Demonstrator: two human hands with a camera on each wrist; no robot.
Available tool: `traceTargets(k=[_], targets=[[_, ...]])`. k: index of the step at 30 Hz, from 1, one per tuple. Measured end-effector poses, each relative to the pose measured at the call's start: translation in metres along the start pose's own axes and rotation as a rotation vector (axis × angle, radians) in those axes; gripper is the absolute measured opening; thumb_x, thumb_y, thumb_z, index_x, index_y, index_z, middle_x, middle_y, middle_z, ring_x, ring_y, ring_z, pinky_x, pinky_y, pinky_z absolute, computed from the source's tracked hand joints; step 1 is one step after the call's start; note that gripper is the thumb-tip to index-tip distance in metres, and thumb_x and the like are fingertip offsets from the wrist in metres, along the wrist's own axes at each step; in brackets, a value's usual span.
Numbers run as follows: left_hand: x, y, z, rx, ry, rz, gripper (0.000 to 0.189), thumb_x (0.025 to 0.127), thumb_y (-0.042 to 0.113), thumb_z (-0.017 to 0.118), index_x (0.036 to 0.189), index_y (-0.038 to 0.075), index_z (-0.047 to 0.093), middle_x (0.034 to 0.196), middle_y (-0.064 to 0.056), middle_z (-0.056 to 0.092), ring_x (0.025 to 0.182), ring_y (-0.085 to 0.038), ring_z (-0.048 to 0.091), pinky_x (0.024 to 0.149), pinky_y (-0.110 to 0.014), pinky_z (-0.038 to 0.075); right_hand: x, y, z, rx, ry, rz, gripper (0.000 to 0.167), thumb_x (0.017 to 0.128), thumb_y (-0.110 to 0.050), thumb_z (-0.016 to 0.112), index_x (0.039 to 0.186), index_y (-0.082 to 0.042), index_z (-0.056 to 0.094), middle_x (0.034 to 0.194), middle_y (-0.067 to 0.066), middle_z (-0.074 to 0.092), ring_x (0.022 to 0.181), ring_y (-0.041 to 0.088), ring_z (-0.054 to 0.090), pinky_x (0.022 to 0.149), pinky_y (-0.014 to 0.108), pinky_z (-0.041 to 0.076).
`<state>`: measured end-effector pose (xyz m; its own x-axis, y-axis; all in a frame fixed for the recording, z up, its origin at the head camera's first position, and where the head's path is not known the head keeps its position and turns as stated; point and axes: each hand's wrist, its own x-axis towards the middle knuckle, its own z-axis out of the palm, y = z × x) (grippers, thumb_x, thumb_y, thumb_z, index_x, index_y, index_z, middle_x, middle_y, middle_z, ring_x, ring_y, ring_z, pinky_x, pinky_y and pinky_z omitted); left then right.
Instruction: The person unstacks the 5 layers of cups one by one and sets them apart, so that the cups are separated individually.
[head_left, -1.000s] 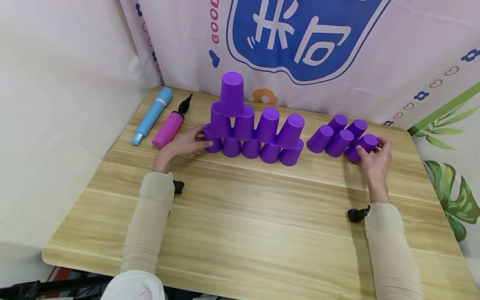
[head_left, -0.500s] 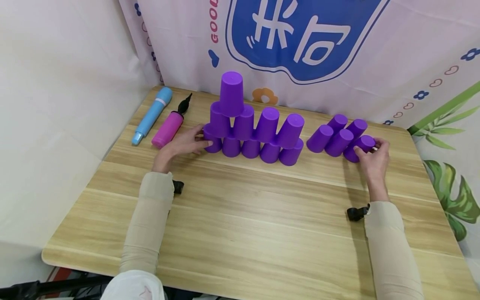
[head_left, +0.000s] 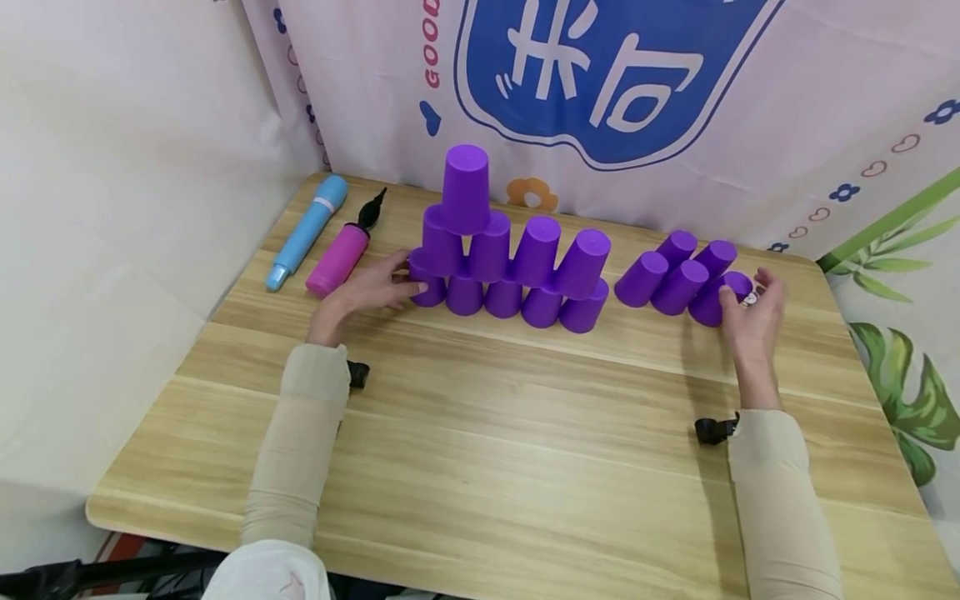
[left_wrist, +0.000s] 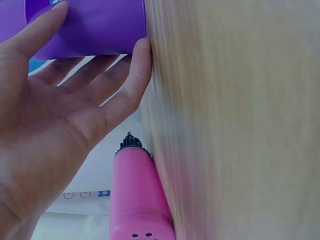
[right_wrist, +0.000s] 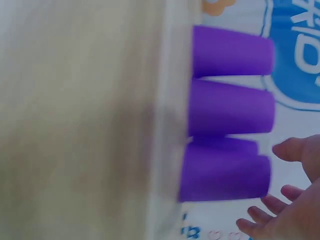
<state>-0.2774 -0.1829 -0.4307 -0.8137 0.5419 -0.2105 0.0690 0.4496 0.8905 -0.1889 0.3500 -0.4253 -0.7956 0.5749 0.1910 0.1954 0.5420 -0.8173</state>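
Note:
Upside-down purple cups stand in a tiered wall, with one top cup (head_left: pixel 466 190) over the left part of the second row. My left hand (head_left: pixel 375 287) is at the leftmost bottom cup (head_left: pixel 427 287). In the left wrist view its thumb lies over that cup's side, and its fairly straight fingers (left_wrist: pixel 137 65) reach along the other side. Right of the wall stands a cluster of several more upside-down cups. Its nearest right cup (head_left: pixel 707 307) is beside my right hand (head_left: pixel 753 321), whose fingers are spread. The right wrist view shows the thumb by the cup's base end, the palm apart.
A pink hand pump (head_left: pixel 339 260) with a black nozzle lies left of my left hand, and a blue pump (head_left: pixel 307 229) lies beyond it. A printed cloth (head_left: pixel 375 100) hangs behind the wooden table (head_left: pixel 525 433). A gap separates the wall and the cluster.
My right hand held the front right cup and shifted it slightly left against the cluster. Now its fingers have spread and let the cup go. The left hand has stayed in place.

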Motion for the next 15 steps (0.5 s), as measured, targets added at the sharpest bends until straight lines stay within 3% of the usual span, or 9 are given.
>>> traceTargets(k=[8, 12, 15], targets=[[0.001, -0.003, -0.001, 0.008, 0.010, -0.002, 0.067, 0.096, 0.027, 0.060, 0.151, 0.013, 0.025, 0.144, -0.017, 0.041, 0.123, -0.033, 0.049, 0.086, -0.047, 0.054, -0.014, -0.055, 0.001, 0.138, 0.096, -0.197, 0.042, 0.093, -0.017, 0.060, 0.134, -0.012, 0.050, 0.133, 0.003, 0.051, 0.122, 0.012, 0.046, 0.103, 0.025, 0.037], [0.000, 0.000, -0.001, -0.008, -0.001, -0.013, 0.067, 0.097, 0.024, 0.059, 0.152, 0.011, 0.022, 0.145, -0.019, 0.039, 0.124, -0.035, 0.048, 0.088, -0.050, 0.052, -0.025, -0.085, 0.007, 0.238, 0.067, -0.278, 0.039, 0.093, -0.009, 0.061, 0.131, -0.009, 0.053, 0.130, 0.005, 0.053, 0.119, 0.014, 0.050, 0.102, 0.026, 0.041], [-0.004, 0.010, 0.000, -0.011, -0.011, -0.017, 0.066, 0.097, 0.020, 0.058, 0.151, 0.008, 0.023, 0.145, -0.021, 0.039, 0.124, -0.036, 0.048, 0.089, -0.051, 0.052, -0.035, -0.107, 0.013, 0.310, 0.029, -0.325, 0.038, 0.092, -0.005, 0.060, 0.129, -0.006, 0.054, 0.128, 0.006, 0.054, 0.118, 0.015, 0.051, 0.101, 0.026, 0.043]])
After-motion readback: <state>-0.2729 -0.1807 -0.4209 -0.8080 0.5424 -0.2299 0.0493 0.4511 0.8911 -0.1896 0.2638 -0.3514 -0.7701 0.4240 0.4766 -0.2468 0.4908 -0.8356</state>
